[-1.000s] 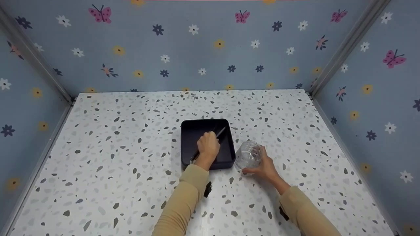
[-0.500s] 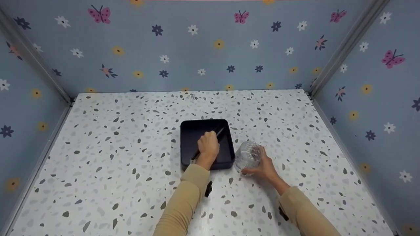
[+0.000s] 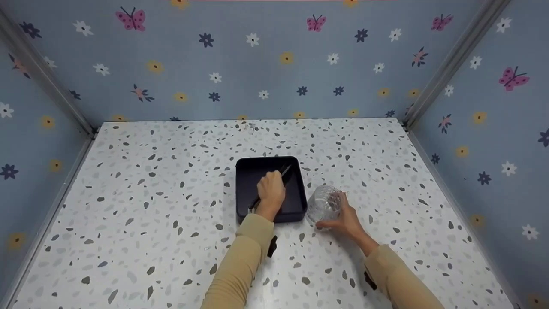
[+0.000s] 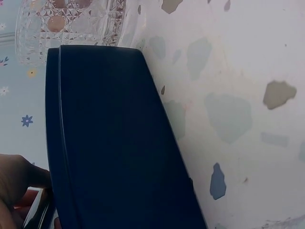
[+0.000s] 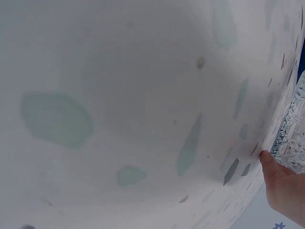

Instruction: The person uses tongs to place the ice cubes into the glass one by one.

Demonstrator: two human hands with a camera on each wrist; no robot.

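My left hand (image 3: 272,189) grips a long, slim black-and-silver utensil (image 3: 288,169) over the inside of a square dark tray (image 3: 300,189). The utensil lies aslant, its tip toward the tray's far right corner; its exact kind cannot be told. In the left wrist view, the tray's wall (image 4: 114,133) hides most of that hand (image 4: 16,179). Just right of the tray, my right hand (image 3: 346,219) holds a clear, patterned glass (image 3: 321,202), thumb at the near side and fingers at the right. The right wrist view has the glass (image 5: 293,138) at its right edge.
Both hands work above a white speckled tabletop (image 3: 141,193). A blue wall (image 3: 240,60) with flowers and butterflies stands at the back, with matching panels at left and right.
The utensil in my left hand has turned slightly, and its tip now looks darker and a little to the left. My right hand and the glass stay in place.
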